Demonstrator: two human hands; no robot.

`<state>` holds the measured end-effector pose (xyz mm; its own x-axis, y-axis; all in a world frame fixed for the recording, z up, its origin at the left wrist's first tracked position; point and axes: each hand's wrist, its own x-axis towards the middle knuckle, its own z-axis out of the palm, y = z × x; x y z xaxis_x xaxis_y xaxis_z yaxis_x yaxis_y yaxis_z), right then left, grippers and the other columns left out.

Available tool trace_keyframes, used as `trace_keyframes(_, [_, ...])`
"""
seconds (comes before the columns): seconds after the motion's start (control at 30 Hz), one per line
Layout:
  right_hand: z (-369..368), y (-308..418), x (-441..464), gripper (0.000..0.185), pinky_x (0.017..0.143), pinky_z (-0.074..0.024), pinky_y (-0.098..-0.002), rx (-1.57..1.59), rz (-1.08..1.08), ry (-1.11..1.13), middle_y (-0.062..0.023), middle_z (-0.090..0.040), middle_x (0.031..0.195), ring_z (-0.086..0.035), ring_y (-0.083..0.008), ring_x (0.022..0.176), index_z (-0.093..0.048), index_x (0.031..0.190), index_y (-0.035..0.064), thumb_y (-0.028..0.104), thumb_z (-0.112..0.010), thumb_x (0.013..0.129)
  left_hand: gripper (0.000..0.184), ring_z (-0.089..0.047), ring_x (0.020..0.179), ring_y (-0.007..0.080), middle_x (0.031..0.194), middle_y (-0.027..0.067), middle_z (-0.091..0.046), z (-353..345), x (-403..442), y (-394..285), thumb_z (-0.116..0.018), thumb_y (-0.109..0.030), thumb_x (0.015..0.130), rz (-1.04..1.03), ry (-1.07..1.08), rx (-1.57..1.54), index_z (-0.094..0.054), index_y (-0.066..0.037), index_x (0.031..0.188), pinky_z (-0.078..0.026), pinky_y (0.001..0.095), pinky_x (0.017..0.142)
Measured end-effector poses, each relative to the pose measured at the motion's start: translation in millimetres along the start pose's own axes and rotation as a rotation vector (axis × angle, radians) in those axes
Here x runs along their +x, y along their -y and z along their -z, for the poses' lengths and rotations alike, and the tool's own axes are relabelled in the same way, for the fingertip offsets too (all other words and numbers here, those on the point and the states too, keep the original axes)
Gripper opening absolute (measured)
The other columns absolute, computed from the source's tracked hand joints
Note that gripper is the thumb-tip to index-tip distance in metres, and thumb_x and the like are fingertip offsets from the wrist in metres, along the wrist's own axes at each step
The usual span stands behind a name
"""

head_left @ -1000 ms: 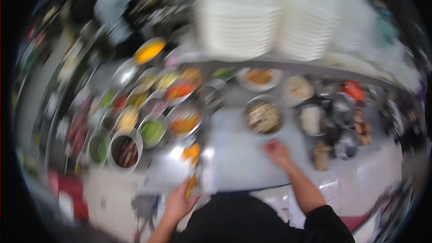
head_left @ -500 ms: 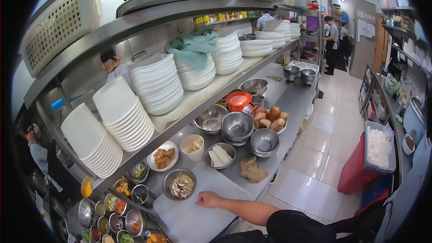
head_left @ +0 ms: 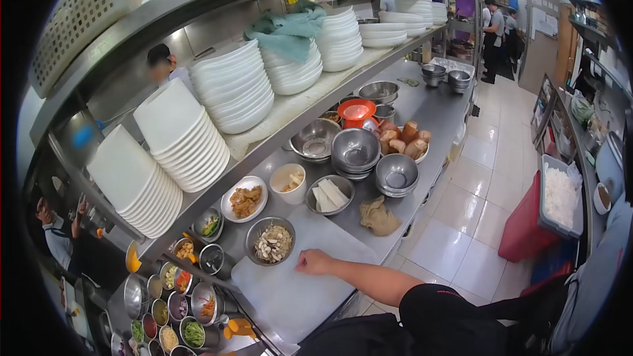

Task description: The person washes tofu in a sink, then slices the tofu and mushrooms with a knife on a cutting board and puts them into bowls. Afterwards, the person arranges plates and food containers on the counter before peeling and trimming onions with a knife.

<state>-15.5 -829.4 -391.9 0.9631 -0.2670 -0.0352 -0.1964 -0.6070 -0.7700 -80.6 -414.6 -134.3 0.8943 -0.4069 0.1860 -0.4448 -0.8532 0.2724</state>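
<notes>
My right hand (head_left: 314, 262) rests on the white cutting board (head_left: 297, 290), its fingers curled closed with nothing showing in them. Just beyond it, at the board's far left, stands a metal bowl (head_left: 271, 241) of pale sliced pieces and shreds; the hand is apart from it. A metal bowl of white blocks (head_left: 329, 196) sits past the board, near a white tub (head_left: 287, 183) and a white plate of orange-brown pieces (head_left: 244, 202). A crumpled tan cloth (head_left: 380, 216) lies to the right. My left hand is not in view.
Stacked white dishes (head_left: 235, 92) and a green cloth (head_left: 290, 29) are on the shelf above. Small ingredient bowls (head_left: 193, 333) fill the lower left. Empty metal bowls (head_left: 355, 150) stand farther along the counter. Several people work beyond. A red bin (head_left: 527, 231) stands across the aisle.
The view has swung from the counter below toward the aisle, then tilted slightly downward. My left hand has left the view. My right hand stays closed on the board.
</notes>
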Motion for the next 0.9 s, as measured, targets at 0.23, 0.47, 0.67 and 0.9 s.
trace_keyframes(0.23, [2.0, 6.3, -4.1, 0.040, 0.078, -0.0545, -0.0374, -0.005, -0.088, 0.009, -0.0131, -0.072, 0.094, -0.069, -0.0278, 0.088, -0.070, 0.097, 0.0048, 0.042, -0.073, 0.082, 0.060, -0.071, 0.070, 0.0339, 0.077, 0.0171, -0.071, -103.3, 6.8, 15.0, -0.078, -0.026, 0.076, 0.244, 0.105, -0.217, -0.056, -0.003, 0.127, -0.055, 0.0398, 0.069])
trace_keyframes(0.47, [5.2, 8.0, -1.4, 0.040, 0.080, -0.0541, -0.0350, 0.021, -0.067, 0.028, -0.0126, -0.072, 0.094, -0.068, -0.0249, 0.086, -0.070, 0.100, 0.0038, 0.039, -0.076, 0.082, 0.055, -0.070, 0.065, 0.0176, 0.075, 0.0125, -0.071, -65.2, 5.4, 35.9, -0.081, -0.019, 0.076, 0.192, -0.016, -0.430, -0.061, 0.003, 0.122, -0.055, 0.0299, 0.064])
trace_keyframes(0.67, [13.2, 5.2, -5.1, 0.039, 0.078, -0.0543, -0.0342, -0.009, -0.072, 0.083, -0.0129, -0.073, 0.096, -0.069, -0.0220, 0.087, -0.070, 0.102, 0.0023, 0.037, -0.075, 0.084, 0.041, -0.069, 0.071, 0.0239, 0.083, 0.0110, -0.070, -69.7, 9.0, 4.0, -0.077, -0.026, 0.082, 0.091, 0.095, -0.611, -0.066, -0.009, 0.118, -0.055, 0.0336, 0.067])
trace_keyframes(0.9, [22.3, -14.6, 6.1, 0.034, 0.070, -0.0512, -0.0295, 0.166, -0.103, 0.188, -0.0063, -0.069, 0.084, -0.062, -0.0146, 0.073, -0.068, 0.096, 0.0004, 0.031, -0.075, 0.085, 0.038, -0.067, 0.064, 0.0216, 0.073, 0.0062, -0.067, -118.5, 7.0, -30.8, -0.073, -0.030, 0.087, -0.050, 0.039, -0.557, -0.067, -0.007, 0.117, -0.053, 0.0321, 0.061])
